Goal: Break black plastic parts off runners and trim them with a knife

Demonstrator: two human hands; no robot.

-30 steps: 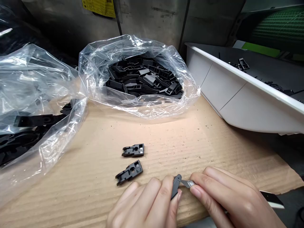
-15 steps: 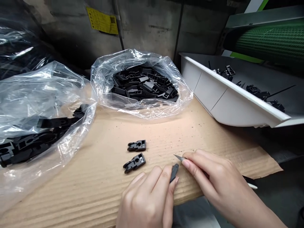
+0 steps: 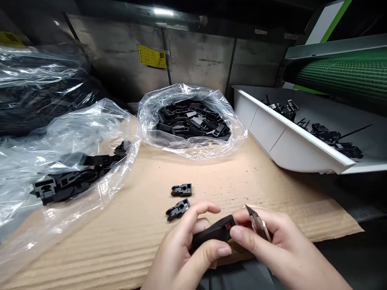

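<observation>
Now the long black plastic piece has turned broadside above brown corrugated cardboard, clamped in the left hand, forefinger lifted; the right hand pinches its end while gripping a pointed steel blade, tip-up.

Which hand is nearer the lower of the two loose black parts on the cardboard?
Left. The left hand is close beside that black part, on its right; the right hand, with the blade, is farther right.
</observation>
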